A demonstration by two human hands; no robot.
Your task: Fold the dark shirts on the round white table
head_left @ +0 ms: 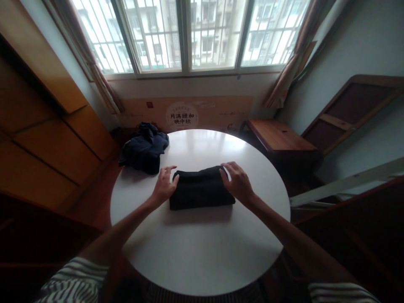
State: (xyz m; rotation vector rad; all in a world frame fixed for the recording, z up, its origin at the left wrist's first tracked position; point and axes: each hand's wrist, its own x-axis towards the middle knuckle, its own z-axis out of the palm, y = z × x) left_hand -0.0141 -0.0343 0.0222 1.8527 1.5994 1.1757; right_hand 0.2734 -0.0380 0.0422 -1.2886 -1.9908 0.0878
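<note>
A folded black cloth [202,189], probably a garment, lies as a neat rectangle in the middle of the round white table [202,252]. At its left end is my left hand [164,184], with the thumb against the cloth's edge and the fingers stretched apart from the thumb. My right hand [237,181] curves around the far right corner, its thumb resting on the cloth and its fingers spread. Neither hand is closed around the cloth. The cloth's far side is partly hidden.
A crumpled dark blue garment [143,147] sits at the table's far left edge, partly hanging over. Beyond the table are a wooden bench [280,134] on the right, a long printed box [132,110] under the window, and wooden cabinets [59,143] on the left.
</note>
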